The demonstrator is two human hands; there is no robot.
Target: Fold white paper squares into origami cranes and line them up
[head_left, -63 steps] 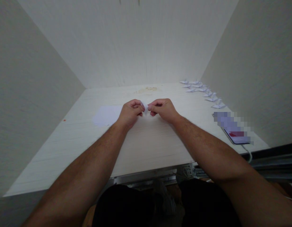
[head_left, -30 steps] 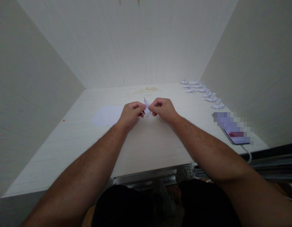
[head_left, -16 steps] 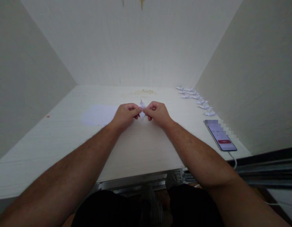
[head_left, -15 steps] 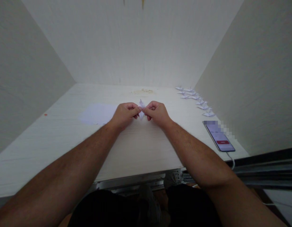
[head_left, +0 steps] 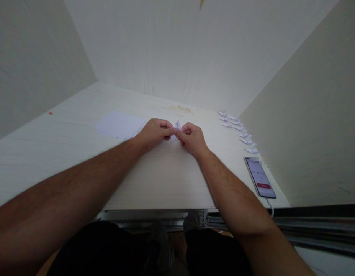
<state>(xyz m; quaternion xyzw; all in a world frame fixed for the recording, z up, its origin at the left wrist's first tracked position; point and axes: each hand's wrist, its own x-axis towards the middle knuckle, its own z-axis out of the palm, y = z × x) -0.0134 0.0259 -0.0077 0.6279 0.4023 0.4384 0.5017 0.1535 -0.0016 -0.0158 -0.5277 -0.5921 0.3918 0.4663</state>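
A small folded piece of pale paper [head_left: 176,126] sits between my two hands above the middle of the white table [head_left: 65,153]. My left hand [head_left: 154,131] pinches its left side with curled fingers. My right hand [head_left: 191,138] pinches its right side, fingers also curled. The two thumbs nearly touch. Most of the paper is hidden behind my fingers; only a pointed tip sticks up.
A stack of flat pale paper sheets [head_left: 118,124] lies left of my hands. A row of several small folded paper figures [head_left: 237,128] runs along the right wall. A phone [head_left: 259,177] with a cable lies at the table's right front. Walls enclose three sides.
The view has swung and tilted to the left. My hands stay pinched on the folded paper, whose tip rose from between the fingers after the earliest frame.
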